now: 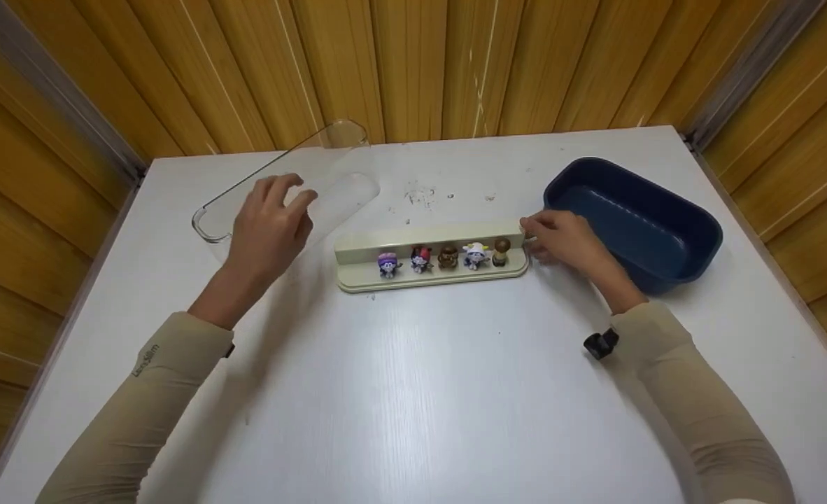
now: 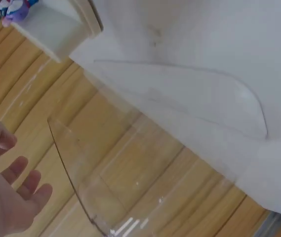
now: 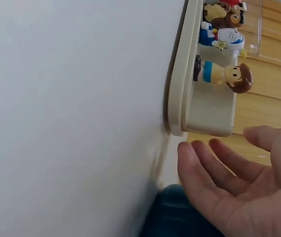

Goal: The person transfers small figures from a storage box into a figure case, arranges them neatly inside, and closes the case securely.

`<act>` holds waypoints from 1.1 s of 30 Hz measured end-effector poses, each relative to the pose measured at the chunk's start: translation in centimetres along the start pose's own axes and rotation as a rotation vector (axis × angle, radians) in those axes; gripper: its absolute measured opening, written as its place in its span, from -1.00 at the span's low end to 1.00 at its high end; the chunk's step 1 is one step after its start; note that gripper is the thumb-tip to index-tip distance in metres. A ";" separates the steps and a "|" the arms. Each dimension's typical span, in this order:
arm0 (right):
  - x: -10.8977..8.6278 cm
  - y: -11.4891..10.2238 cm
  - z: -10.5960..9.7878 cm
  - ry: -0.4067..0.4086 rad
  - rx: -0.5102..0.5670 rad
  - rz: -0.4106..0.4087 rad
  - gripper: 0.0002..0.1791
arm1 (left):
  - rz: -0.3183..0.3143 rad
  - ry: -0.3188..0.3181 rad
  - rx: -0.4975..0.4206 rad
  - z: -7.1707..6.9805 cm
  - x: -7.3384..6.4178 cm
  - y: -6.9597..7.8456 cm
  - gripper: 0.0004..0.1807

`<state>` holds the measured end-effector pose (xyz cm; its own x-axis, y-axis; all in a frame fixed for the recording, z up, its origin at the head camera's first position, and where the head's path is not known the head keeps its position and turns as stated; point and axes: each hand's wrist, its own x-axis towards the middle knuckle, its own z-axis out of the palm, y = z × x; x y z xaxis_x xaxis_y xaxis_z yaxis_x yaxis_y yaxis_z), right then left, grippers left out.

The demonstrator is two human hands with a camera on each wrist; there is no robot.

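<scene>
A cream display stand [image 1: 434,280] with a raised back ledge lies mid-table. Along it stands a row of small figurines, among them one with a purple top [image 1: 387,264], a brown one [image 1: 448,257], a white one [image 1: 476,255] and a brown-haired one [image 3: 224,74]. My right hand [image 1: 571,245] is at the stand's right end, fingers loosely bent; the right wrist view shows a small gap between fingertips and stand. My left hand [image 1: 270,227], fingers spread and slightly bent, hovers by a clear plastic cover [image 1: 347,199]. In the left wrist view it holds nothing and stands apart from the cover.
A dark blue bin [image 1: 637,217] stands right of the stand, just behind my right hand. Dark specks [image 1: 422,196] mark the white table [image 1: 413,392] behind the stand. Wood-look panels [image 1: 413,70] rise along the table's back and sides.
</scene>
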<state>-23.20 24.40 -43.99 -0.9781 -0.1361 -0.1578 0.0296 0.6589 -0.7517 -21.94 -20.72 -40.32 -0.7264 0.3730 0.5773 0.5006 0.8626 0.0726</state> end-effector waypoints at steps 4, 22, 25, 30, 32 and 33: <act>0.7 0.1 0.5 -0.076 0.179 0.092 -0.25 | -0.090 -0.090 0.072 -1.3 1.2 -2.7 -0.61; 0.9 0.1 1.2 -0.105 0.265 0.212 -0.24 | -0.477 -0.478 0.002 -0.5 2.3 -6.7 0.06; 0.9 -0.1 1.2 -0.110 0.278 0.225 -0.23 | -0.486 -0.440 -0.018 -0.7 2.2 -6.7 0.04; 1.0 -0.3 1.2 -0.104 0.275 0.253 -0.23 | -0.462 -0.398 -0.043 -0.8 1.9 -6.7 0.01; 1.1 -0.3 1.3 -0.104 0.273 0.255 -0.24 | -0.462 -0.392 -0.053 -0.8 1.7 -6.8 0.00; 1.1 -0.3 1.4 -0.105 0.275 0.253 -0.25 | -0.466 -0.389 -0.058 -0.9 1.6 -6.8 0.00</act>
<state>-24.01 22.97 -44.82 -0.9067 -0.0787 -0.4143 0.3356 0.4605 -0.8218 -26.07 -26.32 -39.17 -0.9885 0.0680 0.1354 0.1059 0.9493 0.2961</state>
